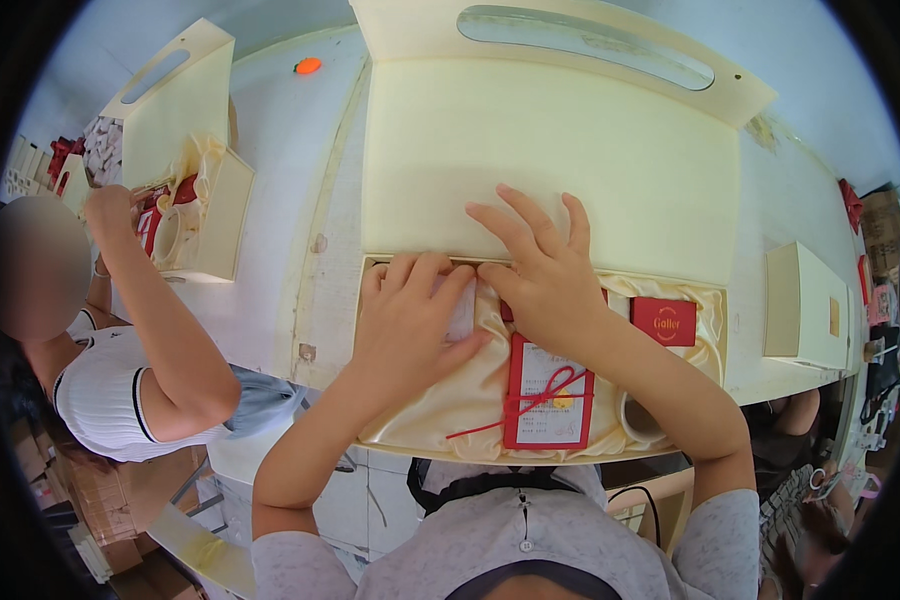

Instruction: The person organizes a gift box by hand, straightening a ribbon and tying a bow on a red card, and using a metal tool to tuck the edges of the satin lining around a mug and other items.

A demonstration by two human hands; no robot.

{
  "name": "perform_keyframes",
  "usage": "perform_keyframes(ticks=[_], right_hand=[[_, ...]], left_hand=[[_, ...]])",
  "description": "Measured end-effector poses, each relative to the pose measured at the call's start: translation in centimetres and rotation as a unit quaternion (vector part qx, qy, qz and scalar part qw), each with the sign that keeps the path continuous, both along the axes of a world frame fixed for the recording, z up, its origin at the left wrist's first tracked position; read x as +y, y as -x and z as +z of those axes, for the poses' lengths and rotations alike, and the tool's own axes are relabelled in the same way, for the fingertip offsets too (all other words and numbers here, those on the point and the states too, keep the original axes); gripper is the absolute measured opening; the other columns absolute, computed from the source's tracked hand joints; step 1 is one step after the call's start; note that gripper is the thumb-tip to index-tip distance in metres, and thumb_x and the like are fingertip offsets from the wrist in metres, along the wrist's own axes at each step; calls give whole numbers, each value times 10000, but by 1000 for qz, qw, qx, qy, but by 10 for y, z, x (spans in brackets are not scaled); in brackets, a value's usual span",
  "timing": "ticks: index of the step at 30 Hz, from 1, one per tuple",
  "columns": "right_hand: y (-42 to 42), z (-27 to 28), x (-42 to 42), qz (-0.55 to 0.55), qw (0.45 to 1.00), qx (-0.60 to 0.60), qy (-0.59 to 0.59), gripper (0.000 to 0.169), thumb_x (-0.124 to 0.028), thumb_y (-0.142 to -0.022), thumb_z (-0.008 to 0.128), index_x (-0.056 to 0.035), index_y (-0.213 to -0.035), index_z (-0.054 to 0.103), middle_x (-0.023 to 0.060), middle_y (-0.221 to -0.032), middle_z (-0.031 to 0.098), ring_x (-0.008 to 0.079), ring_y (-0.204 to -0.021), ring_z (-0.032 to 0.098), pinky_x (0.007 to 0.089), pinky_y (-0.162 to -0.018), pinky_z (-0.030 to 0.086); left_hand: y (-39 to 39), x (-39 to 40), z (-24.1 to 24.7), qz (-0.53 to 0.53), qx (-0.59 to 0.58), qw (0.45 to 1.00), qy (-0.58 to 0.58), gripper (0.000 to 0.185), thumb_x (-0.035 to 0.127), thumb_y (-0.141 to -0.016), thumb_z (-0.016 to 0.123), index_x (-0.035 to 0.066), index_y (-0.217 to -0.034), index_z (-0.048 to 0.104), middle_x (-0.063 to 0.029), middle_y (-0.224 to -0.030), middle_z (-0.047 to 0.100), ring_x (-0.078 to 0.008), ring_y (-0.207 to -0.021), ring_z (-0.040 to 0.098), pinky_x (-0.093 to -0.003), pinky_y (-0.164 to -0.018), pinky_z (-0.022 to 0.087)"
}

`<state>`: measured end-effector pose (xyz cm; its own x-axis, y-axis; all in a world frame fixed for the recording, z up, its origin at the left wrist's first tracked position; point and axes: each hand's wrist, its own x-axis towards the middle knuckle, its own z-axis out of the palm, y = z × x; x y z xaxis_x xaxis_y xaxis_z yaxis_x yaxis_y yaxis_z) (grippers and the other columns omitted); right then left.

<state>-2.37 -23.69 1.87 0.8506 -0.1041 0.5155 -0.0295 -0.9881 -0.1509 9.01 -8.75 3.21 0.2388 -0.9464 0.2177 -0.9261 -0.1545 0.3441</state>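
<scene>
An open cream gift box [551, 157], lined with shiny cream satin [420, 416], lies in front of me with its lid tipped back. My left hand [412, 322] spans a pale, whitish item [463, 311] at the box's left rear, fingers over its far side and thumb at its near right. Its underside is hidden. My right hand [547, 277] hovers over the rear middle, fingers spread, its thumb by the item's far right corner. A small red box [663, 322] sits right of it. Below lies a red-bordered card [523, 397] tied with red cord. A white cup [643, 420] shows partly beneath my right forearm.
At left a co-worker [142, 382] reaches into another open cream box [225, 217]. A closed cream box [808, 311] stands at the table's right. An orange carrot-shaped piece [309, 66] lies on the white table [270, 315]. Cardboard boxes [112, 487] are on the floor at left.
</scene>
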Motion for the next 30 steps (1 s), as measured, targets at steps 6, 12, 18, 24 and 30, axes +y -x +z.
perform_keyframes(ticks=[6,12,18,24,30], right_hand=[[17,17,-26,30,994,4,-108,258,72,-632,560,-86,-805,666,126,-1315,467,339,-1286,362,547,-1027,264],[65,39,-58,-4,989,26,-143,357,131,-636,512,-103,-861,660,128,-1298,475,342,-1263,392,454,-1030,300],[54,36,-53,57,992,97,-59,210,15,-691,629,-137,-822,689,96,-1346,453,331,-1311,341,503,-1092,235],[20,21,-60,144,980,99,97,91,-229,-731,655,-240,-779,732,30,-1372,444,272,-1336,315,600,-1045,238],[13,15,-59,128,979,131,93,99,-220,-745,645,-261,-774,730,12,-1381,438,248,-1350,305,605,-1059,221]], left_hand=[[6,-1,-2,32,-29,999,-1,554,312,-662,764,55,-1109,563,-93,-1136,503,-260,-1111,446,-409,-900,327],[-14,23,7,60,82,993,60,417,103,-707,705,70,-1102,574,-141,-1214,484,-323,-1175,435,-425,-993,329],[-41,49,9,88,155,976,123,385,-35,-750,578,55,-1124,572,-125,-1207,515,-261,-1124,510,-350,-957,388],[-27,64,-4,177,289,939,60,367,-6,-813,561,47,-1175,533,-151,-1177,526,-267,-1119,511,-336,-971,374],[-9,72,-19,133,237,961,42,474,86,-896,533,-19,-1337,391,-206,-1247,505,-321,-1155,501,-349,-995,372]])
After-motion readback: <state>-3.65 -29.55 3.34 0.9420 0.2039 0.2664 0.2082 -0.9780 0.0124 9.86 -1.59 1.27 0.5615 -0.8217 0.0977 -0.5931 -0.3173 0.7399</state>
